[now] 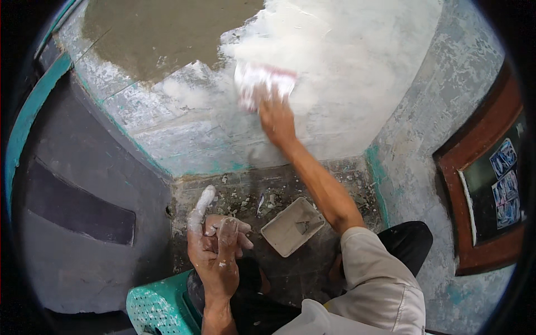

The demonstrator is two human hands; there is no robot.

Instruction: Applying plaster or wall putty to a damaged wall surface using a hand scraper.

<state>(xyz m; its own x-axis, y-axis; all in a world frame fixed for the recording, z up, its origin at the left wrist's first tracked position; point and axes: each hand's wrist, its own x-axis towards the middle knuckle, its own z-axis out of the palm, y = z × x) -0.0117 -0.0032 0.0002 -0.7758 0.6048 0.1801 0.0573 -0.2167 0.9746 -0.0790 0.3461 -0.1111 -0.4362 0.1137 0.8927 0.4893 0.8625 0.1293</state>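
Observation:
My right hand [276,118] reaches up to the wall and holds a flat white spreader [265,84] with reddish edges against it; motion smears the tool and my fingertips. Around it, fresh white putty [346,61] covers much of the wall, next to a bare grey-brown cement patch [162,33]. My left hand [218,245] is raised above my lap, palm up and holding nothing. Its index finger is stretched out and the others are loosely bent, with white putty smeared over the fingers. On the floor between my legs lies a shallow rectangular tray [274,230] with a dark scrap inside.
A green plastic stool [162,304], spotted with white, is at lower left. Loose chips [240,195] litter the floor along the wall's foot. A grey door-like panel [100,167] stands left, and a brown wooden frame [466,245] with dark glass is on the right wall.

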